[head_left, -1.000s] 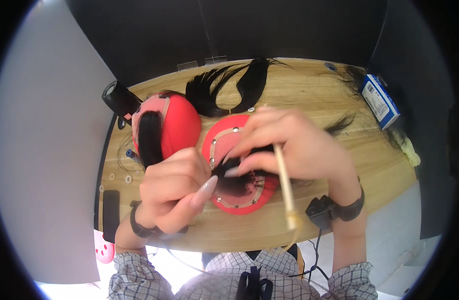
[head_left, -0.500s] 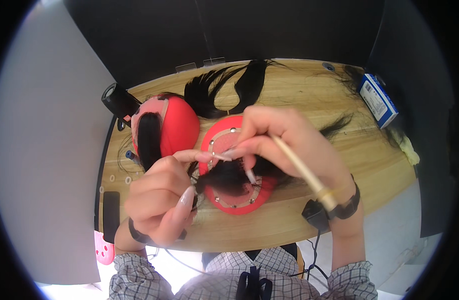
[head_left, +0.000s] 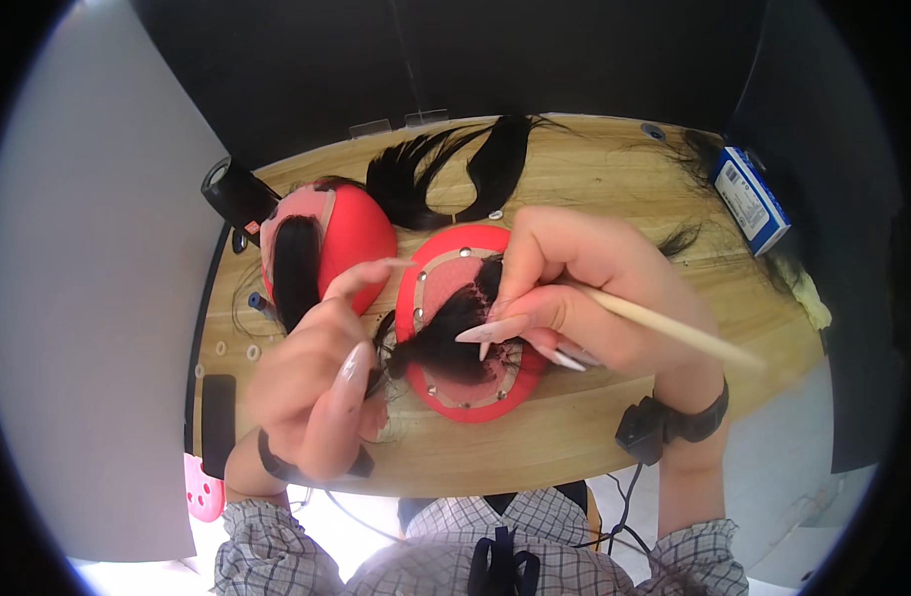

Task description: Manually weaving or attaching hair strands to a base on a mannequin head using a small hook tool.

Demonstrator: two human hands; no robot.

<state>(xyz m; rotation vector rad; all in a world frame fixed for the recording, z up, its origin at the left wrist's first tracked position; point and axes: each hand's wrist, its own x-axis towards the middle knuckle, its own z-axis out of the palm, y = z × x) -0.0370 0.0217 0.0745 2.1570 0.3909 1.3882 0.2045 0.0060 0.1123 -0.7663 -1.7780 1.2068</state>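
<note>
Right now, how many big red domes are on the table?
2. The left red dome sits toward the table's left side; the middle red dome is partly covered by hair and the right hand. No others show.

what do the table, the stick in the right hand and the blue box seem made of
Table: smooth wood or laminate, judging by its pale grain. Stick: perhaps matte wood or bamboo, from its pale yellowish colour. Box: probably smooth printed card, given its flat faces.

Dark panels (head_left: pixel 574 65) behind a wooden table (head_left: pixel 604 179)
</note>
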